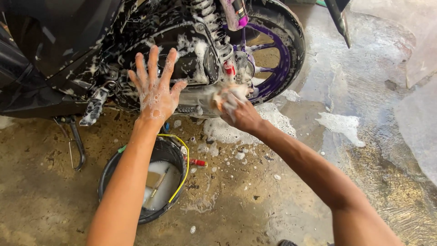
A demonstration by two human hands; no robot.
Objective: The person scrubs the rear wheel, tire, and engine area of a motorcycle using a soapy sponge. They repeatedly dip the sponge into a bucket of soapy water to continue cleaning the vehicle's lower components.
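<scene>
A black bucket (136,191) was parked closest, on the wet concrete floor (255,205), with soapy water in the bottom, a brush handle sticking out of it and a yellow handle looped over the rim. A small red thing (197,162) was lying on the floor just beside the bucket, too small to make out properly. Blobs of foam (341,125) were scattered over the floor past that, mostly under and to the right of the bike.

Further up, the left hand (154,91) was held flat against the soapy black side of the motorbike (182,54), fingers (152,61) spread wide and pointing up, nothing gripped, the whole hand covered in suds. The right hand (239,111) was closed around a foamy sponge (227,95), which was pressed against the lower part of the bike just in front of the rear wheel (277,50).

Behind that, the wheel's purple rim was seen inside a black tyre, with a coiled shock spring (211,25) above it. The side stand (75,141) was down on the left, touching the floor.
</scene>
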